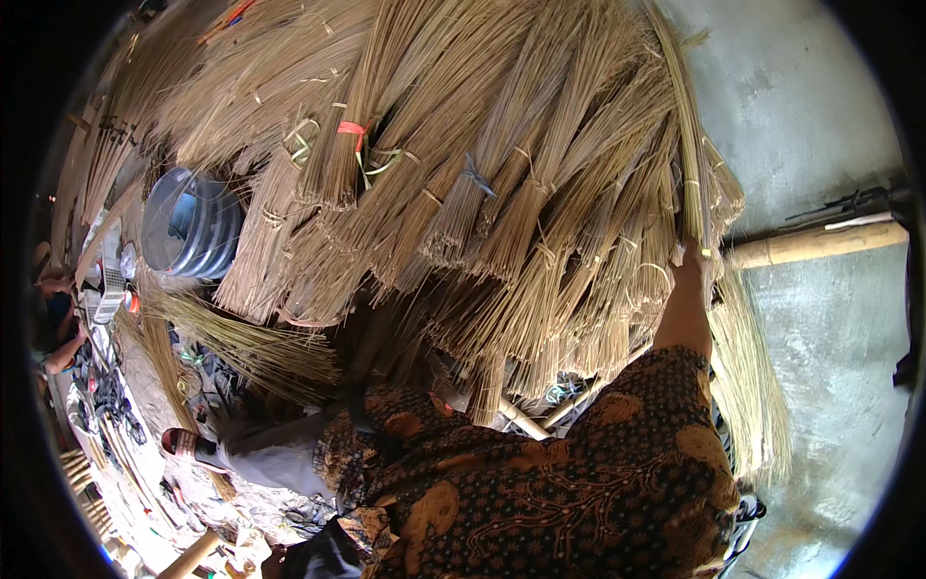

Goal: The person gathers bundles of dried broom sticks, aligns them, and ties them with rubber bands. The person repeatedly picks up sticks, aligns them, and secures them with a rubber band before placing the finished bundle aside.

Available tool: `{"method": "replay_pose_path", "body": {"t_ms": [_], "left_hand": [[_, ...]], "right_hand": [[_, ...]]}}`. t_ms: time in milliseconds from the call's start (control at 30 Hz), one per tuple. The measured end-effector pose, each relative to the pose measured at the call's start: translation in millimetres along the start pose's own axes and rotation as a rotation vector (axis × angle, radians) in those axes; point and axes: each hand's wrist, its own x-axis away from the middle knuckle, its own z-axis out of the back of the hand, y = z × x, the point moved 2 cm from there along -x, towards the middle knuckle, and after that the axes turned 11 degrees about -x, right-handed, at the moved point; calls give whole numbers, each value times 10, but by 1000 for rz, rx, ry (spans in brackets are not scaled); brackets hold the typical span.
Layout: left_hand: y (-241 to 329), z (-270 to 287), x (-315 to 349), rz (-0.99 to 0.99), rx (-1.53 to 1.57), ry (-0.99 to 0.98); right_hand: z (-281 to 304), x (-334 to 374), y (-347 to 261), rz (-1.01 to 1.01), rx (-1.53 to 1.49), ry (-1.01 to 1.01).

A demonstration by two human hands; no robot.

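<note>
My right hand (690, 259) reaches up along the right side, out of a dark patterned sleeve. It is closed on the lower end of a narrow bundle of dry stalks (689, 183), which runs upward, tied with a thin light band. Many more tied bundles of straw-coloured stalks (502, 217) lie stacked beside it, cut ends toward me. One carries a red tie (352, 128), another a dark blue tie (475, 179). A paler bundle (752, 386) hangs below my hand by the wall. My left hand does not show.
A grey ribbed bucket (214, 227) stands left of the stack. Loose greenish stalks (241, 343) lie below it. A bamboo pole (820, 243) runs along the grey wall (820, 338). At far left are another person's arms (66, 352). A sandalled foot (183, 444) rests at lower left.
</note>
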Motion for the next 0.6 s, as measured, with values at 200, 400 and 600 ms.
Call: {"method": "replay_pose_path", "body": {"t_ms": [200, 400, 600], "left_hand": [[-185, -156, 25, -3, 35, -15], [-304, -224, -5, -26, 45, -27], [-497, -271, -110, -48, 73, -40]], "right_hand": [[103, -523, 21, -114, -240, 25], [155, -1053, 133, 131, 671, -35], [-88, -128, 2, 727, 1151, -100]]}}
